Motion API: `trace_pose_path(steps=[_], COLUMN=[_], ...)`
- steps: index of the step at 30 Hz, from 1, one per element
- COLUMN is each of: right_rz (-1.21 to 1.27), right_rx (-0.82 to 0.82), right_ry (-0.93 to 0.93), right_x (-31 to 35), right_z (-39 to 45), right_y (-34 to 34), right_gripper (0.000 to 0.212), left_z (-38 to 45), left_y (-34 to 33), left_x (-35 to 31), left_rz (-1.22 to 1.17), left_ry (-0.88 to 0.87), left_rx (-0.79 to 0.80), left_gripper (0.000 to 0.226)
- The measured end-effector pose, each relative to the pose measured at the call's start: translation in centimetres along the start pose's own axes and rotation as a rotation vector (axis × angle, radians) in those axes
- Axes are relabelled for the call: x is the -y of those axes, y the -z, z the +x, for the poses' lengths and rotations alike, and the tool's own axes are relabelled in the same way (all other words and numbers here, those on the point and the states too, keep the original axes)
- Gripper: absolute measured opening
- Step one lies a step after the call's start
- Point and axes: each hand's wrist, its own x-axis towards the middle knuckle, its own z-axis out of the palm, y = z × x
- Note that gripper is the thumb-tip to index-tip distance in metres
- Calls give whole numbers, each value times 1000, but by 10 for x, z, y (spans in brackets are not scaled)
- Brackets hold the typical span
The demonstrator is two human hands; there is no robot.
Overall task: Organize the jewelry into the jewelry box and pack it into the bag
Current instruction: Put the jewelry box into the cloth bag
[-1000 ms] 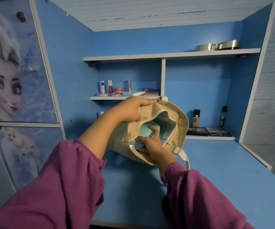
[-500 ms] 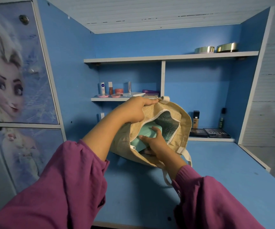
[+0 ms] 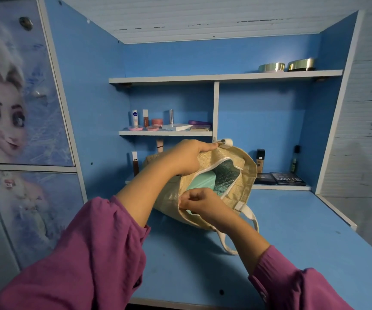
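A beige woven bag (image 3: 245,175) with a silver lining and white straps lies tilted on the blue desk (image 3: 303,242), its mouth open toward me. The mint green jewelry box (image 3: 202,182) sits inside the bag, only its upper part showing. My left hand (image 3: 187,157) grips the bag's upper rim and holds it open. My right hand (image 3: 199,201) is outside the bag at the near rim, fingers curled and pinching the edge by the zipper end. No loose jewelry is visible.
Cosmetics bottles and compacts stand on the small middle shelf (image 3: 164,132). Dark palettes (image 3: 287,179) and bottles sit on the low ledge at the right. Two metal tins (image 3: 271,67) rest on the top shelf. A cabinet door with a cartoon picture (image 3: 12,97) is at left.
My right hand let go of the jewelry box, came out of the bag and now pinches the near rim. The box sits deeper inside. My left hand kept its hold.
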Motion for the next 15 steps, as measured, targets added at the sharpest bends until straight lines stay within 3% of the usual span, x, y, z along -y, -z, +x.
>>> trace_pose_path(steps=[15], right_rz=[-82], right_rx=[-106], right_ry=[150], right_x=[-17], right_z=[0], right_y=[0], right_gripper=[6], left_z=[-24], left_y=[-9], left_x=[24], left_rz=[-16], left_ry=[-165], left_rx=[133], left_gripper=[83])
